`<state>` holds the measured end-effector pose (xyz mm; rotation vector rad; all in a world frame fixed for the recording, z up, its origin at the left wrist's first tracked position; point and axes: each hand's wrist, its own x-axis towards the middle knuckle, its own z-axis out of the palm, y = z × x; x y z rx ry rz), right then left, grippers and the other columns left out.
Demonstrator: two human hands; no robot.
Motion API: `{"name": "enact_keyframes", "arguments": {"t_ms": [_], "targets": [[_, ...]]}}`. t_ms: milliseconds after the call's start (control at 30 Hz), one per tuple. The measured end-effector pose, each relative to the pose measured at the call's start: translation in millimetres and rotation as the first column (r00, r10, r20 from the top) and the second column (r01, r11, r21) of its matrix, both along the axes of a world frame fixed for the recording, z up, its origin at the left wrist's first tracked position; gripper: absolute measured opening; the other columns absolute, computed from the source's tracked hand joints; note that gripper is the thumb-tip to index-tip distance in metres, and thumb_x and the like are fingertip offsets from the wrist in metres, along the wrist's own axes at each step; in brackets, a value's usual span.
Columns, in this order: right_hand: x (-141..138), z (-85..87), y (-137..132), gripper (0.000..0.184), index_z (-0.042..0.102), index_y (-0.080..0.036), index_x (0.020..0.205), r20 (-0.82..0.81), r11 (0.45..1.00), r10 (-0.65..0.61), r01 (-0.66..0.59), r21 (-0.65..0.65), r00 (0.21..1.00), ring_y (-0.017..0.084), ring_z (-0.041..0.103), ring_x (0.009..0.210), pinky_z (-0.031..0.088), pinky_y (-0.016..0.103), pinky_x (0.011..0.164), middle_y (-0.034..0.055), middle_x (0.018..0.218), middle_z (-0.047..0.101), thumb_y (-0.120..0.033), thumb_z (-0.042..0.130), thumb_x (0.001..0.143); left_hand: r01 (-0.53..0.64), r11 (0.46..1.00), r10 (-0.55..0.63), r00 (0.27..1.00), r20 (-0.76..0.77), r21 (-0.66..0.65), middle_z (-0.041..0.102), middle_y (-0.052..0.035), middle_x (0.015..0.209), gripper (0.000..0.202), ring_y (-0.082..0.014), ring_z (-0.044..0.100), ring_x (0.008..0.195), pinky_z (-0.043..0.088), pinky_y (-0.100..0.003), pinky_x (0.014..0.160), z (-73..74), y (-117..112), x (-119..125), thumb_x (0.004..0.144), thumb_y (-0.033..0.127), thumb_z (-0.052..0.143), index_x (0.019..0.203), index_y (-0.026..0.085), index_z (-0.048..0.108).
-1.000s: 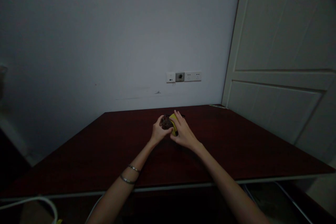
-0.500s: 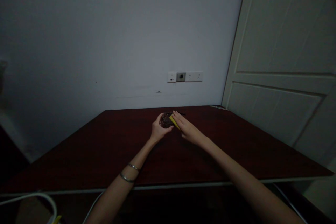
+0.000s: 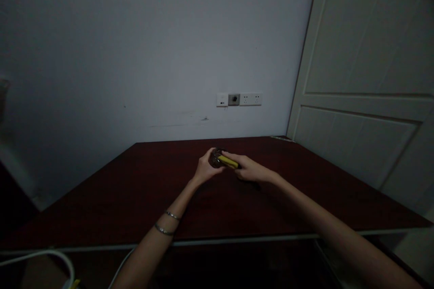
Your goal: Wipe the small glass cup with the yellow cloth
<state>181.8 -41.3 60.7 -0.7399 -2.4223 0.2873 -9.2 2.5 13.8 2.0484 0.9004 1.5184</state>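
Wrapped round the left side of a small, round, see-through dish that looks like glass (image 3: 214,159) is my left hand (image 3: 205,167), its fingers curved and closed on the rim. My right hand (image 3: 250,168) grips a yellow sponge (image 3: 228,161), with the fingers along its top and the thumb side hidden. The sponge's left end meets or overlaps the dish; in this dim light I cannot tell if it is pressed inside. Both hands are over the far middle of the dark red tabletop (image 3: 162,194).
Behind the table rises a pale wall with a row of sockets (image 3: 239,99). A white panelled door (image 3: 359,113) stands along the right side. At the lower left, a white cable (image 3: 57,253) loops below the table's front edge.
My right hand has turned and drawn slightly down and right, so more of the sponge shows, lying flatter. My left hand and the dish have shifted only slightly.
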Motion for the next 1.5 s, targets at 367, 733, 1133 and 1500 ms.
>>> {"name": "enact_keyframes", "arguments": {"t_ms": [367,733,1133,1500], "targets": [[30,61.6,-13,0.080,0.021,-0.021,0.137,0.390,0.897,0.134,-0.278,0.342,0.911,0.020,0.009,0.135,0.016,0.050,0.108,0.0070,0.140,0.034,0.005,0.046,0.065,0.688,0.622,-0.666,0.716,0.210,-0.375,0.060,-0.0143,0.110,0.068,-0.0256,0.056,0.100,0.041,-0.038,0.090,23.7,-14,5,0.049,0.022,0.078,0.111,0.009,0.054],[12,55.2,-15,0.086,0.013,-0.017,0.139,0.455,0.885,0.256,-0.396,0.245,0.853,0.019,0.016,0.134,0.024,0.039,0.108,0.0106,0.145,0.019,0.001,0.050,0.064,0.722,0.533,-0.768,0.632,0.105,-0.442,0.063,-0.0142,0.104,0.065,-0.0272,0.059,0.096,0.044,-0.041,0.086,30.5,-17,-6,0.047,0.022,0.079,0.108,0.011,0.058],[19,60.6,-5,0.083,0.024,-0.023,0.136,0.427,0.901,0.262,-0.378,0.213,0.865,0.016,0.021,0.132,0.023,0.038,0.109,0.0035,0.143,0.026,0.006,0.045,0.061,0.687,0.638,-0.653,0.722,0.229,-0.348,0.062,-0.0156,0.106,0.073,-0.0290,0.058,0.098,0.044,-0.040,0.086,27.5,-17,-3,0.042,0.033,0.081,0.108,0.010,0.058],[14,56.7,6,0.075,0.036,-0.016,0.131,0.361,0.955,-0.036,-0.075,0.288,0.932,0.020,0.037,0.125,0.034,0.036,0.102,0.0111,0.137,0.037,0.004,0.046,0.059,0.478,0.834,-0.373,0.856,0.357,-0.275,0.062,-0.0134,0.105,0.067,-0.0239,0.060,0.093,0.045,-0.036,0.086,22.1,-4,-4,0.045,0.026,0.079,0.106,0.010,0.056]]}}
